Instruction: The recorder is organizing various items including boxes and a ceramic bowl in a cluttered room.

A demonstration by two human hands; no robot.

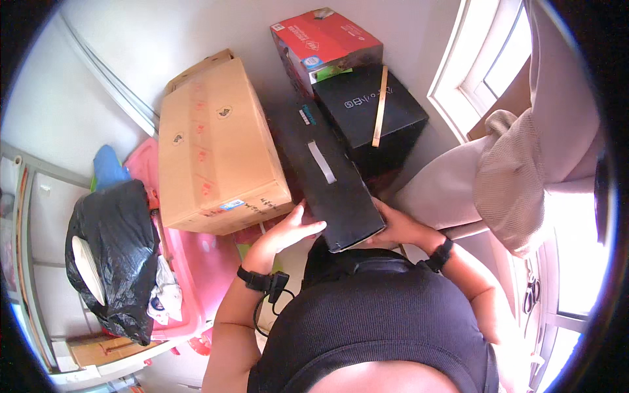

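A long black cardboard box [339, 201] with a pale strap handle on its top lies in front of me, its near end close to my body. My right hand [398, 223] grips the right side of that near end; some of its fingers are hidden below the edge. At the left side, my left hand [292, 228] has its thumb and fingers spread next to the box; whether it touches the box I cannot tell. A large taped brown carton [221, 142] stands just left of the black box. Both my wrists wear black straps.
Behind to the right, a square black box [366, 108] carries a flat wooden strip [380, 108]; a red box [327, 37] stands beyond it. At left, a black plastic bag [115, 245] rests over a pink plastic bin [206, 265]. A knotted curtain [511, 182] hangs by the window at right.
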